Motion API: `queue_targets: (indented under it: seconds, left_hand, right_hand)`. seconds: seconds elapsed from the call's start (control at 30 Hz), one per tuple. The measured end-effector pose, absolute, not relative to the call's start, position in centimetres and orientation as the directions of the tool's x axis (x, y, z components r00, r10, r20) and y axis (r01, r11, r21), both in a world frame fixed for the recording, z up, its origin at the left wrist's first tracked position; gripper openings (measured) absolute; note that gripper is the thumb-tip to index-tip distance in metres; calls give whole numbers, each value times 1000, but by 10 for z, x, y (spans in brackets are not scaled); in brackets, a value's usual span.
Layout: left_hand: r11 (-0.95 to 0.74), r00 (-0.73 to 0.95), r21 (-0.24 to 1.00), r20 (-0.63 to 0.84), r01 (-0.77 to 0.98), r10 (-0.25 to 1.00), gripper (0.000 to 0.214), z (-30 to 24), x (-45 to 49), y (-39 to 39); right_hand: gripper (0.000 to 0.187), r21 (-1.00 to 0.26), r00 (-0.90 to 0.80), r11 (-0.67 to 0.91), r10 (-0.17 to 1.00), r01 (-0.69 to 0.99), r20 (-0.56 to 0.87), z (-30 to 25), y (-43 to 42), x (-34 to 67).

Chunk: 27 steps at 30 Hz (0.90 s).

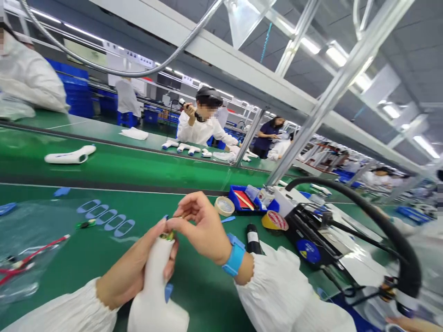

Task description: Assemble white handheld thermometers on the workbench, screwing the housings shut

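A white gun-shaped handheld housing (152, 295) with a blue trigger (168, 292) is upright in front of me, its handle end upward. My left hand (134, 260) is wrapped round that handle. Small green and yellow parts (169, 236) show in the open handle end. Right above them, my right hand (204, 230) has thumb and forefinger pinched together close to the left fingertips; whatever is between them is too small to tell. A blue wrist strap (235, 255) is on my right wrist. Left of my hands lies a row of blue oval rings (105, 217).
On the left, red wires (34, 259) lie on a plastic bag, near a small green circuit board (86, 224). Beyond my right hand are a tape roll (224, 206), a blue bin (254, 210), and a black machine (308, 235) with a hose. Another white housing (69, 155) lies on the green belt; co-workers sit beyond.
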<state>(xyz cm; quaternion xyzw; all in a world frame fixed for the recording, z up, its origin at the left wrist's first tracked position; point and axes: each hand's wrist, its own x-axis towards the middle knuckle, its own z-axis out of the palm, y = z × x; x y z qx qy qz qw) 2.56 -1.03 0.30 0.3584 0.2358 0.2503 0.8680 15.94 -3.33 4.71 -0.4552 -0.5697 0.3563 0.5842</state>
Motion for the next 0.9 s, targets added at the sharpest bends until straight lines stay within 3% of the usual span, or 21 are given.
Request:
queue_targets:
  seconds: [0.13,0.23,0.4,0.5,0.6,0.73,0.9]
  left_hand:
    - [655,782,736,-304,-170,544,60,6,21,-12]
    - [652,772,741,-317,-161,551,64,8,20,-14]
    - [573,739,799,-274,-181,615,50,13,22,-14]
    - [378,691,902,-140,-206,709,42,16,23,-17]
    - [133,617,968,28,-214,786,41,16,21,-20]
    - [-88,599,989,141,-117,788,36,10,13,-18]
    - [-118,632,987,163,-114,758,33,8,6,-15]
  right_hand:
    - [44,-954,38,289,955,79,293,44,-38,155]
    - [32,-945,11,294,954,146,299,46,-47,153]
    - [21,-867,56,379,907,322,417,52,-59,157]
    - [37,-966,27,213,975,149,219,49,-62,157]
    - [54,-999,-204,14,979,-48,23,42,-63,153]
    - [42,-984,-392,-63,920,-164,6,36,-68,150]
    - [38,-956,-453,-109,891,-272,28,46,-76,155]
